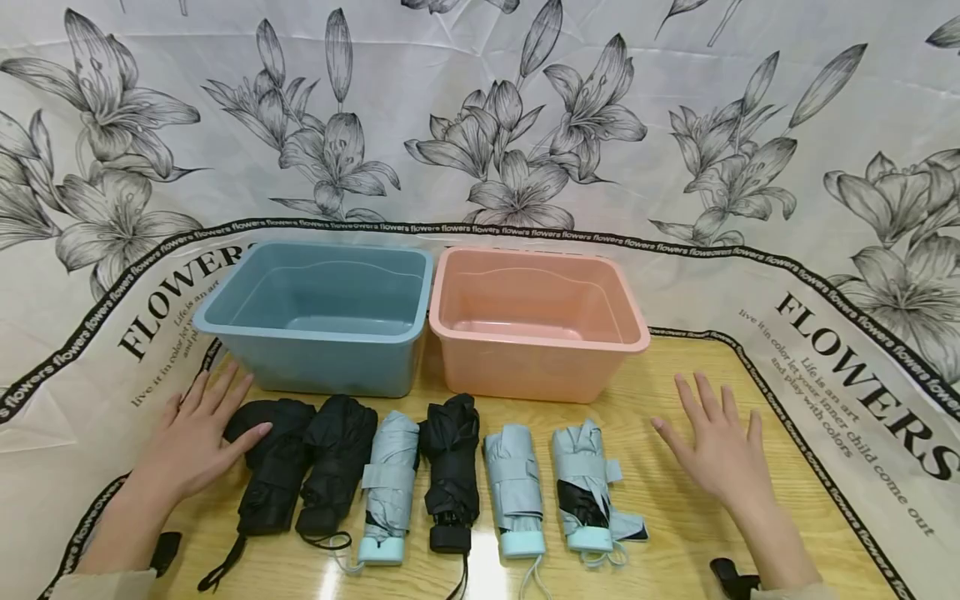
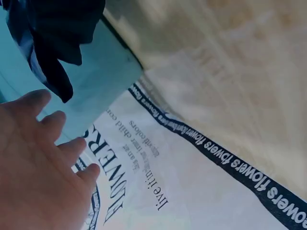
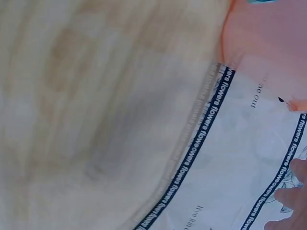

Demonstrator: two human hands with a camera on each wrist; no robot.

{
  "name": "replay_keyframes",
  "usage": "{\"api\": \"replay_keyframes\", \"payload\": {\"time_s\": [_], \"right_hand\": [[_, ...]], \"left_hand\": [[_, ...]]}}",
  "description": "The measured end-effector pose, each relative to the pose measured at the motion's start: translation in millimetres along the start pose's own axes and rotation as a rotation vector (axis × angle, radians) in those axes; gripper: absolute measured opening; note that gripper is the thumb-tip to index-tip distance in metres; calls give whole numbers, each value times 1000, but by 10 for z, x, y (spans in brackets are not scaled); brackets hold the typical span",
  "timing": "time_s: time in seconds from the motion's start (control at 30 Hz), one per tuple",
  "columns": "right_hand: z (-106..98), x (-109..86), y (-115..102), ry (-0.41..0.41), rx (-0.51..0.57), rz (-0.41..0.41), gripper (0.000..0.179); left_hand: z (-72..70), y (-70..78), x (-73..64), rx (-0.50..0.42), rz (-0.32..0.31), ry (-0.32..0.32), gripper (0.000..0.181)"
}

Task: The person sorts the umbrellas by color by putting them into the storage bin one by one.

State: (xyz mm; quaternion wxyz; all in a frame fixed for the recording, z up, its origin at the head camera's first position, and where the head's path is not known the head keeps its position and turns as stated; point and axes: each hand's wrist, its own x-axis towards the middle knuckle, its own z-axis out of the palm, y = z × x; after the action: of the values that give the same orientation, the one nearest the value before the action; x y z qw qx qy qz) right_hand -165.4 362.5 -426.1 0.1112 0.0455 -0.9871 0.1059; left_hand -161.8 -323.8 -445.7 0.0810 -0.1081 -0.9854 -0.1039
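Observation:
A row of folded compact umbrellas lies on the table, three black and three light blue. My left hand [image 1: 201, 446], fingers spread, is beside the leftmost black umbrella [image 1: 272, 475]; its thumb overlaps the umbrella in the head view, and I cannot tell if they touch. Further along lie a second black umbrella [image 1: 337, 462], a light blue one [image 1: 392, 483], a third black one [image 1: 452, 467], and two more light blue ones, one wrapped [image 1: 514, 483] and one with a loose flap [image 1: 583, 479]. To the right of the row, my right hand [image 1: 723, 454] is spread and holds nothing.
Behind the umbrellas stand a blue plastic bin [image 1: 337, 367] and a pink plastic bin [image 1: 525, 371], side by side. A white flower-printed cloth [image 1: 712, 275] rises behind them and borders the wooden table [image 1: 660, 517]. Straps of dark wrist gear show at both wrists.

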Motion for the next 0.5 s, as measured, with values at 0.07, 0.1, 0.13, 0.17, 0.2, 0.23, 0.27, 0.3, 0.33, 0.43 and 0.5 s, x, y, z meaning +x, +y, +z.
{"api": "replay_keyframes", "payload": {"time_s": [0.07,0.1,0.13,0.17,0.2,0.23,0.27,0.3,0.33,0.43,0.5], "right_hand": [[-61,62,-23,33,14,-11,84],[-93,94,-38,47,18,-18,85],[-127,130,-49,57,23,-26,86],[-159,168,-61,65,25,-33,86],[-193,209,-74,71,29,-41,86],[-220,248,-82,74,28,-50,86],[-245,288,-88,74,27,-59,86],[-269,330,-94,76,25,-68,86],[-294,370,-103,75,28,-75,85],[-359,502,-130,64,37,-95,84],[-392,596,-153,53,46,-113,84]], "left_hand": [[8,-3,-41,-11,25,11,87],[14,0,-65,-23,39,19,86],[22,5,-91,-40,53,22,86],[28,13,-121,-55,67,25,86],[35,25,-152,-77,79,27,86],[35,41,-181,-99,84,21,86],[37,56,-208,-120,85,18,87],[37,71,-232,-138,86,12,88],[36,85,-254,-156,81,3,88],[22,138,-314,-200,65,-14,87],[19,182,-348,-215,53,-26,86]]}}
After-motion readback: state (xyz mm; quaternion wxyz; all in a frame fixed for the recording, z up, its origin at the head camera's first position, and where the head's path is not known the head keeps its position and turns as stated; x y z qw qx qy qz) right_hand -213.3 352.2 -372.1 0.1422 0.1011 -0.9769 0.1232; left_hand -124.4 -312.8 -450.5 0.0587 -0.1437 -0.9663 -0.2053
